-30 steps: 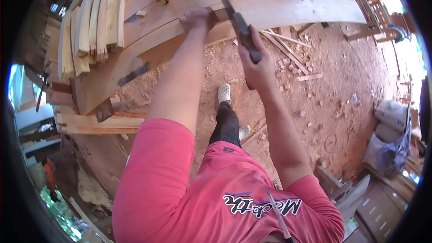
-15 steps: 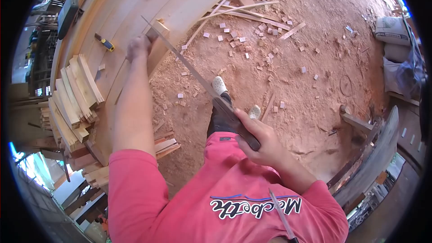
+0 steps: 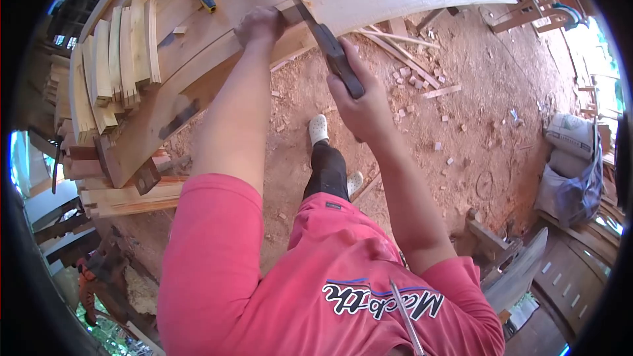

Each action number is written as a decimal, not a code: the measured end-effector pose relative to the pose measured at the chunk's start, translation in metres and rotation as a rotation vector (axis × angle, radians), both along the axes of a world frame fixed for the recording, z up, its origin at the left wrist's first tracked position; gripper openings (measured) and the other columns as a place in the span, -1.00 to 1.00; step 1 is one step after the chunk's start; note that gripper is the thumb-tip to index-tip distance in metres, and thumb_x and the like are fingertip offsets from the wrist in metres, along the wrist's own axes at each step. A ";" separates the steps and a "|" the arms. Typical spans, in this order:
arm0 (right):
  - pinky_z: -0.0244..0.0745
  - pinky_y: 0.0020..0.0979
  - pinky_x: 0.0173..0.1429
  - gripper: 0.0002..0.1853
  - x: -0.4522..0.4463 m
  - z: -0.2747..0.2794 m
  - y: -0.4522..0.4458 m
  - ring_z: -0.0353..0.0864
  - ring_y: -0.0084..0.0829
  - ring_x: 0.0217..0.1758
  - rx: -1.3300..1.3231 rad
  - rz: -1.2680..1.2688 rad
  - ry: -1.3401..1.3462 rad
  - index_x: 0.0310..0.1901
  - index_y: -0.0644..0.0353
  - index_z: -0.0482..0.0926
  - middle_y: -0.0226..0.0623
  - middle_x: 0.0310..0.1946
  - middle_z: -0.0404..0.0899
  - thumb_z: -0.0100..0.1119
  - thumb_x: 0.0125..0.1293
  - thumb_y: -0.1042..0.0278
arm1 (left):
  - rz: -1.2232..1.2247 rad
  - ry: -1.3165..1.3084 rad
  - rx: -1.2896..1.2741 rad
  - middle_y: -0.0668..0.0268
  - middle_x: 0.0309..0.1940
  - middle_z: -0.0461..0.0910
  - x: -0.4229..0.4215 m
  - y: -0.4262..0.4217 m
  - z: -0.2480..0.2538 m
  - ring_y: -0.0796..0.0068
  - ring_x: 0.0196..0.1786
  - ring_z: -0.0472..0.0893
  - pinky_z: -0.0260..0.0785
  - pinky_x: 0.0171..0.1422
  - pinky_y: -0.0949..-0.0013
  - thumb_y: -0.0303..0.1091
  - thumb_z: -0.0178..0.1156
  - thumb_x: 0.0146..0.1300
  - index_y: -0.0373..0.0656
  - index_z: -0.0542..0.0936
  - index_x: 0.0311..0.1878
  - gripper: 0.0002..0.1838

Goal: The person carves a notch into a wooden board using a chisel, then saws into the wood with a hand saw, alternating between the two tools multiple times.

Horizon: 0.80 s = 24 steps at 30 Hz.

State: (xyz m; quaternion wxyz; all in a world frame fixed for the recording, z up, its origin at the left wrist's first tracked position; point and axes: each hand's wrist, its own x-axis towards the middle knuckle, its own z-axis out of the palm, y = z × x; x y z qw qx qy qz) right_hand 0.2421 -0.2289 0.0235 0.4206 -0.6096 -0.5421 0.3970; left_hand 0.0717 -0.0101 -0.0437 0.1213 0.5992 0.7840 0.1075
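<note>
The right hand (image 3: 367,109) grips the saw (image 3: 337,59), blade (image 3: 301,3) just beside the left hand (image 3: 260,25) closed on wood (image 3: 293,16).

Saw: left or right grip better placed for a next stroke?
Right, I'd say: the right grip is closed around the saw handle, blade pointing away from the body. The left grip is at the wood beside the blade, likely better for steadying it.
</note>
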 end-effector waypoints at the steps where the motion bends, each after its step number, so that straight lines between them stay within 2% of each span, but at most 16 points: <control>1: 0.54 -0.41 -0.01 -0.35 0.001 -0.007 -0.013 0.66 -0.40 -0.13 -0.008 -0.029 0.028 0.49 0.24 0.31 -0.08 -0.14 0.68 0.22 0.39 0.41 | -0.009 -0.005 0.006 0.07 0.10 0.72 0.000 -0.001 -0.003 0.06 0.23 0.66 0.42 0.34 0.05 -0.06 -0.11 0.35 -0.18 0.77 0.01 -0.47; 2: 0.58 -0.32 0.02 -0.37 0.003 -0.015 -0.030 0.76 -0.23 -0.11 -0.020 -0.054 0.055 0.47 0.21 0.35 0.06 -0.10 0.71 0.23 0.37 0.41 | -0.016 -0.010 0.009 0.07 0.11 0.72 0.000 -0.003 -0.006 0.06 0.23 0.66 0.41 0.34 0.05 -0.08 -0.11 0.36 -0.19 0.76 0.02 -0.47; 3: 0.58 -0.36 0.05 -0.33 0.008 -0.021 -0.057 0.75 -0.30 -0.05 0.065 -0.068 0.105 0.49 0.24 0.31 -0.02 -0.06 0.72 0.24 0.36 0.46 | -0.008 -0.018 0.016 0.07 0.11 0.72 0.000 0.001 -0.005 0.06 0.23 0.66 0.41 0.34 0.05 -0.08 -0.11 0.36 -0.19 0.76 0.02 -0.47; 5: 0.56 -0.38 0.13 -0.32 0.022 0.003 -0.134 0.73 -0.31 0.05 -0.114 -0.081 0.060 0.50 0.27 0.29 -0.02 0.01 0.71 0.23 0.36 0.50 | 0.004 -0.004 -0.030 0.01 0.14 0.70 0.000 0.000 -0.009 0.02 0.26 0.64 0.39 0.38 0.06 0.04 -0.13 0.37 -0.19 0.73 0.09 -0.40; 6: 0.53 -0.37 0.20 -0.34 0.033 0.008 -0.177 0.70 -0.31 0.18 -0.159 -0.059 0.041 0.50 0.30 0.27 0.04 0.09 0.68 0.19 0.37 0.54 | 0.004 -0.006 -0.045 0.01 0.14 0.70 0.001 -0.001 -0.010 0.02 0.26 0.64 0.39 0.38 0.06 0.04 -0.13 0.37 -0.19 0.73 0.09 -0.40; 8: 0.52 -0.36 0.23 -0.34 0.043 0.032 -0.235 0.69 -0.29 0.19 -0.203 -0.072 -0.002 0.49 0.35 0.27 0.07 0.16 0.65 0.18 0.37 0.56 | -0.024 0.022 -0.049 0.03 0.14 0.70 0.001 0.001 -0.009 0.03 0.25 0.64 0.41 0.37 0.05 0.01 -0.12 0.37 -0.21 0.73 0.08 -0.41; 9: 0.52 -0.36 0.23 -0.34 0.046 0.035 -0.234 0.69 -0.29 0.19 -0.209 -0.067 0.000 0.49 0.35 0.27 0.07 0.16 0.65 0.18 0.37 0.56 | -0.020 0.025 -0.055 0.03 0.14 0.70 0.000 0.000 -0.010 0.03 0.25 0.64 0.41 0.37 0.05 0.01 -0.12 0.37 -0.21 0.73 0.08 -0.41; 11: 0.52 -0.35 0.23 -0.34 0.047 0.035 -0.229 0.69 -0.24 0.18 -0.020 -0.040 0.033 0.48 0.40 0.27 0.06 0.16 0.65 0.19 0.35 0.58 | -0.028 0.027 -0.042 0.05 0.15 0.70 0.001 0.003 -0.010 0.04 0.25 0.64 0.44 0.34 0.06 0.02 -0.12 0.38 -0.17 0.73 0.09 -0.42; 12: 0.53 -0.35 0.22 -0.34 0.046 0.013 -0.207 0.70 -0.24 0.17 -0.014 -0.047 0.043 0.48 0.38 0.27 0.06 0.15 0.65 0.19 0.35 0.57 | -0.030 0.035 -0.042 0.05 0.15 0.70 0.000 0.004 -0.010 0.04 0.25 0.64 0.44 0.34 0.06 0.02 -0.12 0.38 -0.17 0.73 0.09 -0.42; 15: 0.56 -0.35 0.13 -0.36 0.013 -0.023 -0.060 0.74 -0.28 0.04 0.063 -0.029 -0.014 0.47 0.25 0.33 0.07 0.05 0.68 0.21 0.36 0.47 | -0.072 0.037 -0.066 0.06 0.17 0.69 -0.003 -0.005 -0.004 0.05 0.26 0.64 0.46 0.34 0.07 0.04 -0.11 0.36 -0.12 0.73 0.11 -0.43; 17: 0.56 -0.35 0.13 -0.36 -0.003 -0.008 -0.015 0.74 -0.26 0.00 -0.012 -0.022 0.076 0.46 0.24 0.34 0.07 0.03 0.69 0.23 0.35 0.46 | -0.118 0.101 -0.051 0.06 0.17 0.69 0.002 -0.013 0.011 0.04 0.26 0.65 0.45 0.35 0.06 0.06 -0.09 0.35 -0.07 0.74 0.12 -0.43; 18: 0.56 -0.35 0.13 -0.36 -0.001 -0.009 -0.017 0.74 -0.26 0.00 -0.003 -0.031 0.081 0.46 0.24 0.34 0.07 0.03 0.69 0.23 0.35 0.46 | -0.127 0.106 -0.042 0.06 0.17 0.69 0.001 -0.005 0.004 0.04 0.26 0.65 0.45 0.35 0.06 0.06 -0.09 0.35 -0.07 0.74 0.12 -0.43; 20: 0.56 -0.36 0.14 -0.37 0.003 -0.015 -0.042 0.75 -0.25 0.03 -0.029 -0.047 0.105 0.47 0.20 0.35 0.06 0.02 0.70 0.23 0.36 0.46 | -0.021 0.053 0.064 0.05 0.07 0.74 -0.006 0.008 -0.027 0.06 0.19 0.69 0.45 0.31 0.12 -0.03 -0.06 0.33 -0.16 0.78 -0.01 -0.48; 21: 0.56 -0.36 0.13 -0.37 0.008 -0.015 -0.065 0.75 -0.26 0.03 0.003 -0.075 0.082 0.46 0.21 0.35 0.05 0.02 0.70 0.23 0.35 0.47 | -0.038 0.051 0.080 0.05 0.07 0.74 -0.003 0.015 -0.021 0.06 0.19 0.69 0.45 0.31 0.12 -0.03 -0.06 0.33 -0.16 0.78 -0.01 -0.48; 23: 0.57 -0.37 0.12 -0.36 0.020 -0.018 -0.147 0.76 -0.29 0.05 0.057 -0.101 0.058 0.45 0.30 0.36 0.04 0.03 0.71 0.25 0.33 0.52 | 0.025 0.042 0.044 0.03 0.06 0.74 -0.002 0.008 -0.021 0.06 0.18 0.69 0.44 0.31 0.10 -0.04 -0.08 0.33 -0.20 0.78 -0.03 -0.47; 24: 0.58 -0.36 0.12 -0.37 0.030 -0.008 -0.188 0.75 -0.30 0.05 -0.054 -0.091 0.062 0.43 0.37 0.36 0.06 0.06 0.70 0.26 0.32 0.56 | 0.014 0.047 0.037 0.03 0.06 0.74 -0.001 0.006 -0.019 0.06 0.18 0.69 0.44 0.31 0.10 -0.04 -0.08 0.33 -0.20 0.78 -0.03 -0.47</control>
